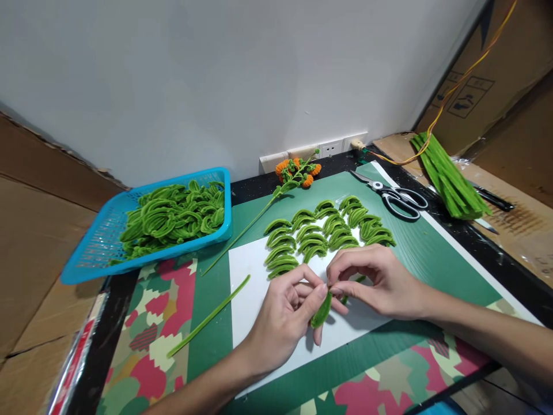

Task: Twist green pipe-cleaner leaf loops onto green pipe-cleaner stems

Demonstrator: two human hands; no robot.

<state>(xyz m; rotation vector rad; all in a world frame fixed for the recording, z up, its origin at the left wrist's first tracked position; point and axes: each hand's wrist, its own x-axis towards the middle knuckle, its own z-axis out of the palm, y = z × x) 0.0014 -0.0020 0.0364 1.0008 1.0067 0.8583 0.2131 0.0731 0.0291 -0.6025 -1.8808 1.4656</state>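
Note:
My left hand (289,311) pinches a green pipe-cleaner leaf (320,311) between thumb and forefinger, low over a white sheet (250,317). At the leaf's upper end, the thumb and forefinger of my right hand (375,282) are closed together, touching its tip. A bit of green stem shows under the right fingers, partly hidden by them. Just beyond both hands, several finished green leaves (280,251) lie in rows on the sheet. A single straight green pipe cleaner (209,316) rests to the left.
A blue basket (82,259) heaped with green leaves stands at left. An orange-flowered stem (259,214) lies behind the sheet. Scissors (395,196) sit at back right, beside a bundle of green pipe cleaners (449,176) and a knife (495,199). A yellow cord (453,86) hangs at right.

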